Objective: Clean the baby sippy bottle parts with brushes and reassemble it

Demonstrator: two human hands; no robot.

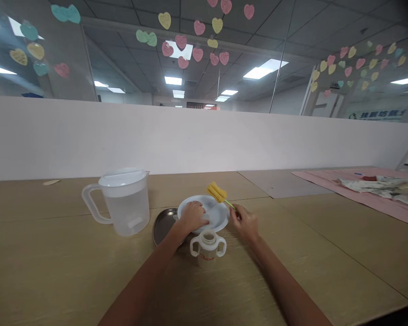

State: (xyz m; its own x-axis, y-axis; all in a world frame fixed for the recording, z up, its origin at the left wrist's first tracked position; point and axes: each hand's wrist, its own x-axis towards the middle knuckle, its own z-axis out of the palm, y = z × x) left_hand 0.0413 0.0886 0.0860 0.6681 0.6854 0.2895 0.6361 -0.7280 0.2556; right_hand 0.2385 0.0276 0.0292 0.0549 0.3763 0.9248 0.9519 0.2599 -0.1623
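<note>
A yellow sponge brush [217, 192] with a thin green handle is in my right hand [246, 223], which is closed around the handle. Its sponge head hangs just above the far rim of a white bowl [221, 213]. Over the bowl's left side reaches my left hand [192, 217], fingers apart and pointing down into it; whether they touch something in the bowl I cannot make out. Nearest to me stands a small clear bottle [208, 249] with two white handles and an uncovered top. A dark metal tray [162, 226] lies partly hidden behind my left forearm.
A large lidded plastic pitcher [127, 206] holding clear liquid stands at left. A flat oval piece [51, 182] lies near the wall. To the far right, a pink cloth [329, 183] bears crumpled items [377, 185]. A low white wall [190, 140] borders the wooden table [71, 271].
</note>
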